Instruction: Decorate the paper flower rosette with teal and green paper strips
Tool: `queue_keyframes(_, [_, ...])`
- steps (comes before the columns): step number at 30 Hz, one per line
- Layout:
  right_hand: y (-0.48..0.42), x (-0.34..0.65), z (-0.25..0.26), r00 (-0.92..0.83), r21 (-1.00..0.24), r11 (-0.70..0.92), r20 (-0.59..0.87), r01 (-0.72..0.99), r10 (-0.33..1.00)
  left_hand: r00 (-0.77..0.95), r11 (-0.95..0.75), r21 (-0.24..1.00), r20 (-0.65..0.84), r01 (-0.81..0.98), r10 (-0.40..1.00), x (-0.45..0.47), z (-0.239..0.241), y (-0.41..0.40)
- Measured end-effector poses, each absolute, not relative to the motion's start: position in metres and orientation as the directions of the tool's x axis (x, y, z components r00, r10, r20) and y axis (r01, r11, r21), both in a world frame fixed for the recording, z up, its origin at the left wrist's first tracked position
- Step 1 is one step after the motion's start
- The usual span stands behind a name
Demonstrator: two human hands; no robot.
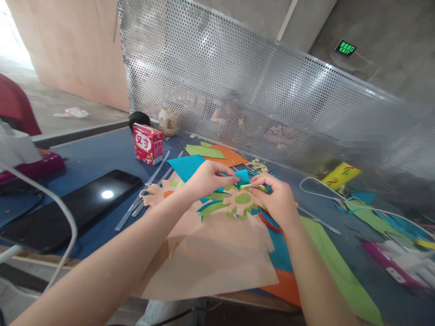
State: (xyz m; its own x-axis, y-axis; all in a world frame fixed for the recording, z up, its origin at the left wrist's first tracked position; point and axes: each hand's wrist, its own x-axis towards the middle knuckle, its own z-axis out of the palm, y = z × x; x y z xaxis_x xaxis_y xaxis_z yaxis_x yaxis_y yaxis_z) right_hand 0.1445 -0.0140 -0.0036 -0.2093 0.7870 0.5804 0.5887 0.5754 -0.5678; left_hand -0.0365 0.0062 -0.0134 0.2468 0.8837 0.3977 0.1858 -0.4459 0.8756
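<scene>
My left hand (209,177) and my right hand (275,195) meet over a paper flower (234,203) made of peach, green and blue layers with a green round centre. Between the fingertips of both hands is a small blue paper piece (242,176) with a thin green strip (248,185) under it. Both hands pinch these pieces just above the flower. The flower lies on large peach paper sheets (210,258). A red scissor handle (268,222) shows partly under my right wrist.
A black tablet (68,208) lies at the left with a white cable (64,213) across it. A red drink carton (147,143) stands behind, near clear plastic strips (142,194). Coloured paper scraps (217,154) lie about. A perforated metal screen (272,90) closes the table's far side; a person sits behind it.
</scene>
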Motion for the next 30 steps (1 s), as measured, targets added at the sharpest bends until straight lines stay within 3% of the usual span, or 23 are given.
queue_keyframes(12, [-0.016,0.145,0.0,-0.186,-0.606,0.491,0.496,0.626,0.848,0.248,-0.277,0.961,0.265,0.014,0.932,-0.031,-0.009,0.001])
queue_keyframes(18, [-0.017,0.145,0.002,-0.078,-0.688,0.444,0.494,0.575,0.866,0.259,-0.287,0.952,0.305,-0.106,0.917,-0.029,-0.008,-0.001])
queue_keyframes(30, [-0.021,0.143,0.004,-0.159,-0.659,0.463,0.467,0.593,0.87,0.256,-0.382,0.918,0.397,-0.108,0.881,-0.026,-0.01,0.003])
